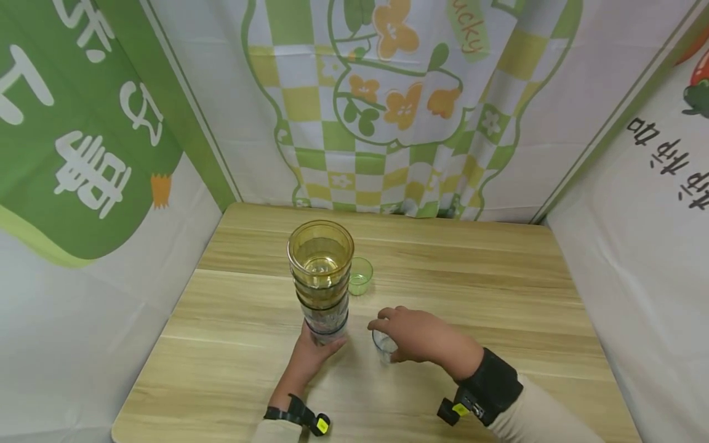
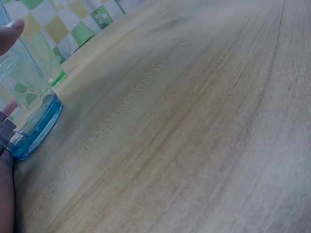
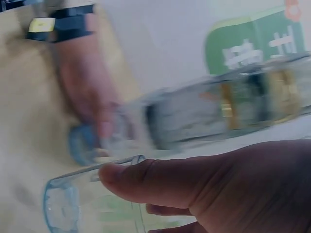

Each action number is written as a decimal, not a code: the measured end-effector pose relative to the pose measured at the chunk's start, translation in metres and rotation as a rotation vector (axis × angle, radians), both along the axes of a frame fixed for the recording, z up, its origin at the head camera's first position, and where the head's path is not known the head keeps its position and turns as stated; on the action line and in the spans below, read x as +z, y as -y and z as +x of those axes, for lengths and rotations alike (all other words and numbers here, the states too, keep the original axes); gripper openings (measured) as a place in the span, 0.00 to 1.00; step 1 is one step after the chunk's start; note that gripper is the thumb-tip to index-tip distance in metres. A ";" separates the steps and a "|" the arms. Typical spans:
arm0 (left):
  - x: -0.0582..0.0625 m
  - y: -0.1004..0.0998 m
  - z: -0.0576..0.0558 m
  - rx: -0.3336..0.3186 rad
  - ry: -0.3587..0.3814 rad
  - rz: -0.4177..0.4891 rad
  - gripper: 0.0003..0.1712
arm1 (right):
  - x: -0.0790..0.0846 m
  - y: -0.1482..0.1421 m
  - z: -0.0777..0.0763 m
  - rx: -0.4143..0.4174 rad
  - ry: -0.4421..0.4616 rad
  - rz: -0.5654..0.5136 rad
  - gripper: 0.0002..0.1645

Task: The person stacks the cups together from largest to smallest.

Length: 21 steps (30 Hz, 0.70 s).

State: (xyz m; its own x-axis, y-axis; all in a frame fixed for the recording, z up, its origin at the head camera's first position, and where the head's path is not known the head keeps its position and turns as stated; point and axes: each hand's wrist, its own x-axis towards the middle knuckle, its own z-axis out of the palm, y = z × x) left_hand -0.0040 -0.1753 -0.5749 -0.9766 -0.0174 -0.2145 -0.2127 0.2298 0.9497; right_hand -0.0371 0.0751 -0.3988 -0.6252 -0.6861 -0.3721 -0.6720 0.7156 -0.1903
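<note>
A tall stack of nested glasses (image 1: 327,317), amber at the top and clear lower down, stands upright on the left. My left hand (image 1: 312,357) grips it low, around the bottom glass. That bottom glass (image 2: 36,121) shows a blue base in the left wrist view, close over the table. To the right, my right hand (image 1: 423,338) holds a clear glass (image 3: 73,204) with a bluish base, thumb on one side and fingers on the other. A small green glass (image 1: 361,277) stands behind, beside the stack, and shows partly behind the bottom glass in the left wrist view.
The wooden table (image 1: 471,271) carries all of these. A white curtain (image 1: 266,172) with a green and yellow checked print hangs along its back edge. Printed cloth walls (image 1: 183,215) close in the left and right sides.
</note>
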 end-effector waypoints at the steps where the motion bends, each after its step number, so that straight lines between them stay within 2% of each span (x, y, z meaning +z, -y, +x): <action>1: 0.000 0.000 0.000 0.001 0.001 0.000 0.60 | 0.008 -0.001 -0.002 -0.011 0.004 -0.001 0.41; 10: 0.002 0.000 -0.001 0.013 0.014 -0.011 0.59 | 0.084 -0.007 -0.020 -0.032 -0.007 -0.087 0.42; 16: 0.000 0.000 -0.002 0.014 0.055 -0.014 0.59 | 0.136 -0.009 -0.022 -0.030 -0.061 -0.089 0.44; 21: -0.001 0.001 -0.002 0.016 0.066 0.014 0.59 | 0.174 -0.008 -0.022 -0.019 -0.108 -0.091 0.46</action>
State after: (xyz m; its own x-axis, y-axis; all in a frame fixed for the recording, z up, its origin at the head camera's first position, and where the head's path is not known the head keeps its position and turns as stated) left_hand -0.0059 -0.1763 -0.5758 -0.9598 -0.0291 -0.2791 -0.2787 0.2132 0.9364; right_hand -0.0587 0.0834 -0.2252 -0.6711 -0.7019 -0.2386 -0.6789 0.7112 -0.1823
